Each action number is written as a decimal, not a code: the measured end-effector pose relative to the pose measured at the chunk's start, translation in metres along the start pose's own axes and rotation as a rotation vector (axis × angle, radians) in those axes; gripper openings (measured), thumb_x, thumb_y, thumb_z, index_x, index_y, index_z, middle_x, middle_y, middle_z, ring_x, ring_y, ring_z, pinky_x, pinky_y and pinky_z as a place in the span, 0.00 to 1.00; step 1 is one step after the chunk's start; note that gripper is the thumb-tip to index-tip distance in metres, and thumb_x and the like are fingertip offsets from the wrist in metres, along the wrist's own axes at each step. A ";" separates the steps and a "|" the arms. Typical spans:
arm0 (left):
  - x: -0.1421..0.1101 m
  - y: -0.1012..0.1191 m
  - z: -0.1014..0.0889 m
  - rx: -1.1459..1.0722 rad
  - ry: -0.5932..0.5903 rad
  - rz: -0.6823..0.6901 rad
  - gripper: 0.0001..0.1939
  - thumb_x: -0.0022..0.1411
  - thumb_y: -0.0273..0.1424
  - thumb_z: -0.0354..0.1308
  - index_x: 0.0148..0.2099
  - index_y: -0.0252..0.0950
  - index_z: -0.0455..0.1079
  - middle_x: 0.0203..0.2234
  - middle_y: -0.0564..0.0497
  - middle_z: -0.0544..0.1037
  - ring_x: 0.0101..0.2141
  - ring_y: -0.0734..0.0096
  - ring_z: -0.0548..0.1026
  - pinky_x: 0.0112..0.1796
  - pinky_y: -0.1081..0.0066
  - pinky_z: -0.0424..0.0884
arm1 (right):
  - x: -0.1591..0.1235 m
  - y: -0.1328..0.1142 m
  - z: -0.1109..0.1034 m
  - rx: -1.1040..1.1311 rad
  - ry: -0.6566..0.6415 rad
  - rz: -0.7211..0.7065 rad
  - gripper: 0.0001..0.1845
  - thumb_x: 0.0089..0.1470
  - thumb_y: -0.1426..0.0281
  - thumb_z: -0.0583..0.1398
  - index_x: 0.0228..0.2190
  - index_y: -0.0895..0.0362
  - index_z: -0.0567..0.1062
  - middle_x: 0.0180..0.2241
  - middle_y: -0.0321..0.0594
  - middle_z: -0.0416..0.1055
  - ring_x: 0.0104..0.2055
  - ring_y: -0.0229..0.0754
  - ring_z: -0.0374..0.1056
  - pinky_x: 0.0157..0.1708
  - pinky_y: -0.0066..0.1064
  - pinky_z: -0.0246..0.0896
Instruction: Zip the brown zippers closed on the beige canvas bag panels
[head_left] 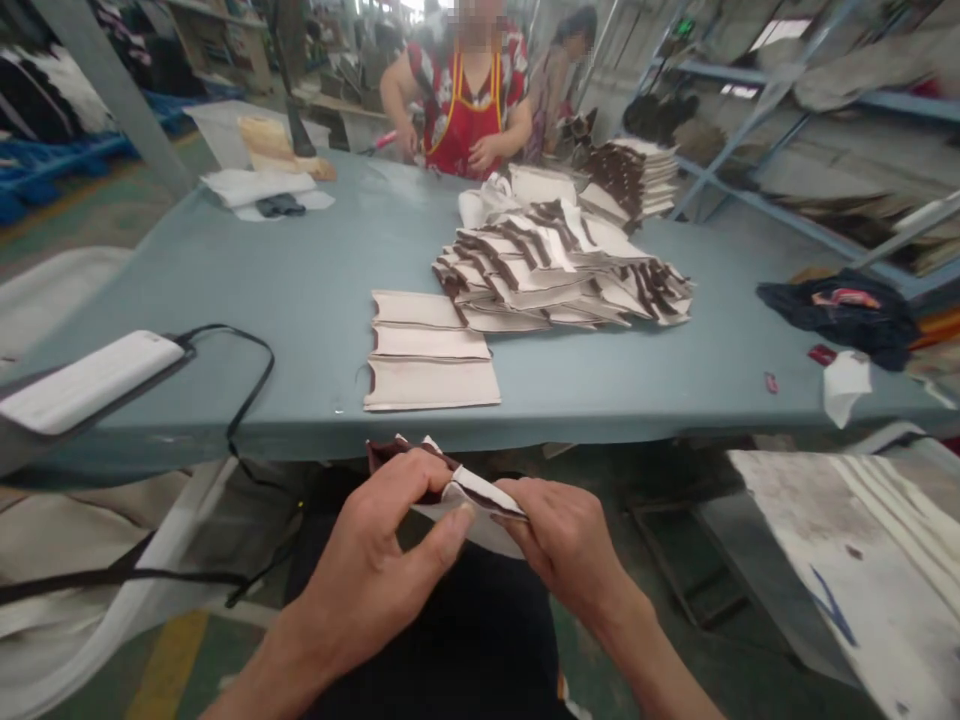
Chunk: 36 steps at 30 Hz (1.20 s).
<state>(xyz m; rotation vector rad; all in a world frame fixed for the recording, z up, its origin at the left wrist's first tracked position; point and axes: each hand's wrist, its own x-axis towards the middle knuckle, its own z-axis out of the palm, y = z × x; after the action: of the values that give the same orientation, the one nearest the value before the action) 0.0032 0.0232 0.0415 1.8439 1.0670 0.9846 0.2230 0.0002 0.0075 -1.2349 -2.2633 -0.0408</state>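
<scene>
Over my lap, just in front of the table's near edge, both hands hold one sewn fabric piece (pixel 487 492), white or cream outside with dark brown showing along its edges. My left hand (pixel 397 545) grips its left part, thumb on the near face and fingers over the top. My right hand (pixel 559 535) pinches the right end, its fingertips partly hidden behind the cloth. Beyond them on the table lie several similar flat cream pieces (pixel 435 383), overlapping in a short column. A large heap of cream-and-brown pieces (pixel 547 265) spreads behind these.
A blue-green table (pixel 322 260) spans the view. At its left lies a white device (pixel 94 380) with a black strap. Dark cloth (pixel 840 310) and white scraps lie at the right. Across the table stands a person in a red apron (pixel 465 120). A white board (pixel 840 570) is lower right.
</scene>
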 end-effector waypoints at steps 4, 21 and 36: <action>-0.012 -0.010 -0.003 -0.116 -0.173 -0.240 0.11 0.69 0.34 0.54 0.40 0.38 0.77 0.34 0.54 0.81 0.35 0.68 0.77 0.39 0.73 0.70 | -0.013 -0.004 0.009 0.071 -0.123 0.008 0.24 0.78 0.61 0.47 0.39 0.58 0.78 0.27 0.40 0.78 0.28 0.41 0.74 0.31 0.34 0.59; -0.046 -0.025 0.011 -0.056 -0.133 -0.397 0.12 0.64 0.30 0.54 0.36 0.38 0.81 0.25 0.55 0.82 0.26 0.71 0.76 0.28 0.76 0.70 | -0.016 -0.038 0.040 1.049 -0.304 0.729 0.13 0.63 0.60 0.63 0.31 0.55 0.72 0.26 0.30 0.68 0.25 0.33 0.61 0.25 0.24 0.57; -0.045 -0.031 0.011 -0.190 -0.150 -0.446 0.08 0.63 0.35 0.62 0.34 0.38 0.79 0.27 0.54 0.81 0.29 0.71 0.76 0.31 0.75 0.71 | -0.021 -0.048 0.035 0.445 -0.033 0.273 0.09 0.68 0.72 0.59 0.34 0.54 0.75 0.28 0.35 0.76 0.27 0.36 0.71 0.30 0.27 0.63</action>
<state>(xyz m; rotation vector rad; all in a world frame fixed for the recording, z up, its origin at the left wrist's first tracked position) -0.0126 -0.0089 -0.0010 1.4176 1.1795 0.6478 0.1789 -0.0337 -0.0209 -1.2828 -1.9623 0.5574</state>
